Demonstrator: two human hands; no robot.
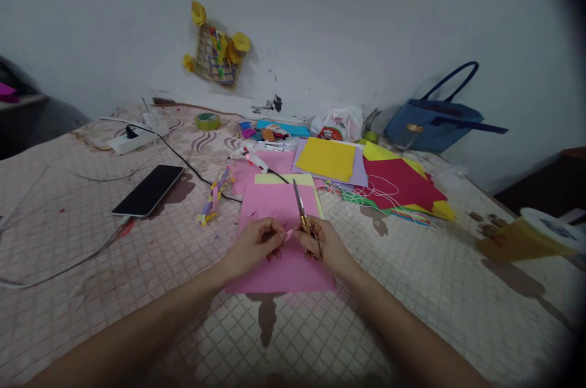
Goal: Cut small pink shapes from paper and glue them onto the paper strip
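Both hands are over a pink sheet (284, 275) in the middle of the table. My left hand (262, 240) pinches one side of a small pink paper piece (289, 234). At its other side are the fingertips of my right hand (320, 243), which also holds scissors (299, 202) by their gold handles, blades pointing up and away from me. Whether the blades are parted is hard to tell. A yellow sheet (319, 205) shows from under the pink one. Small pink scraps lie on the sheet just beyond my left hand.
A glue gun (254, 160) with a black cord and a braided paper strip (214, 196) lie beyond the left hand. A phone (149, 191) is at left. Coloured sheets (326, 158) and white string (373, 190) lie right; a yellow tub (526, 238) stands far right.
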